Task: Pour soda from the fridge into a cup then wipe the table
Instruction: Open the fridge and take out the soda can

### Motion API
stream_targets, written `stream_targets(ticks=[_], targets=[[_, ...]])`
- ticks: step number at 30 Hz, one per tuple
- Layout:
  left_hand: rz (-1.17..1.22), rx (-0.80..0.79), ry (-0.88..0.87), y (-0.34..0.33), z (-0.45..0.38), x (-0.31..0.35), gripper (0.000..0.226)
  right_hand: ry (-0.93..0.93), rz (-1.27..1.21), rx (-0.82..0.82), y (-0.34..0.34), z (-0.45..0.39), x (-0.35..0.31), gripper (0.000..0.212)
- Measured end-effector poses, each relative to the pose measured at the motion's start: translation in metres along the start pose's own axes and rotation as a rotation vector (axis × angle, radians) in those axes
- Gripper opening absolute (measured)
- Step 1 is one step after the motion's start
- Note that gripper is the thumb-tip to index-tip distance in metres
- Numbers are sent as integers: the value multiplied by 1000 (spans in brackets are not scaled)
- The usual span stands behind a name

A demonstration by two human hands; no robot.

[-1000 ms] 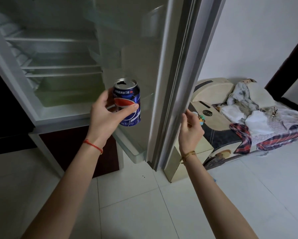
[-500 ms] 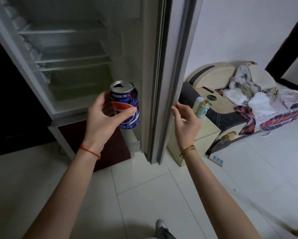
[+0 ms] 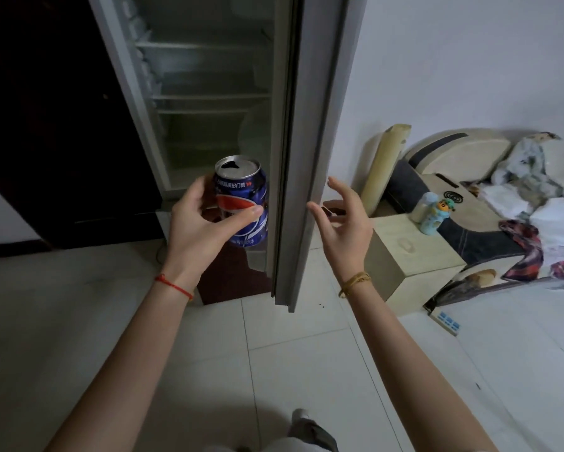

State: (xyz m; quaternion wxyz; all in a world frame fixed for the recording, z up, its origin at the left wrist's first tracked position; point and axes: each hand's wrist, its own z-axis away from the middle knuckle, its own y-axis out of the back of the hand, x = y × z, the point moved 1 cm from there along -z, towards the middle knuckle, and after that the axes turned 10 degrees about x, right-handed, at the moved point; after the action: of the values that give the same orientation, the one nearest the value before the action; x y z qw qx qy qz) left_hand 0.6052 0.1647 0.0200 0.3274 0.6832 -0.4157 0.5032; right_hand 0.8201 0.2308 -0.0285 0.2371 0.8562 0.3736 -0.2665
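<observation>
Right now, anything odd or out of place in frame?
The soda can gripped by the left hand is already open at the top, upright, with no spill visible. The fridge door is still ajar; the right hand hovers beside its edge, not touching.

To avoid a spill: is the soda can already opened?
Opened: the soda can, upright in the left hand, shows a dark drinking hole on top.

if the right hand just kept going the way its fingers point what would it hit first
Most likely the fridge door. The right hand is open, its fingers reaching up and left toward the door's edge just ahead. A narrow gap shows between them, though depth is hard to judge from this view.
</observation>
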Motion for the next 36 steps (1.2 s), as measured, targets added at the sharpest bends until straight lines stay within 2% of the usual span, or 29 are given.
stream_targets(ticks=[5, 10, 14, 17, 20, 27, 36], targets=[[-20, 67, 3, 28, -2, -2, 70, 49, -81, -111, -40, 3, -14, 75], [-26, 139, -4, 53, -10, -5, 64, 102, -89, -224, -85, 4, -30, 81], [-21, 197, -11, 70, -22, -9, 58, 164, -109, -237, -120, 7, -41, 83], [-29, 227, -20, 83, -36, -14, 64, 228, -126, -237, -145, 7, -49, 85], [-40, 267, -20, 95, -53, -21, 68, 300, -191, -255, -170, 1, -54, 79], [-89, 301, -59, 123, -107, -38, 60, 363, -273, -251, -237, -17, -56, 54], [-100, 367, -64, 143, -168, -55, 64, 455, -298, -381, -318, -35, -59, 55]])
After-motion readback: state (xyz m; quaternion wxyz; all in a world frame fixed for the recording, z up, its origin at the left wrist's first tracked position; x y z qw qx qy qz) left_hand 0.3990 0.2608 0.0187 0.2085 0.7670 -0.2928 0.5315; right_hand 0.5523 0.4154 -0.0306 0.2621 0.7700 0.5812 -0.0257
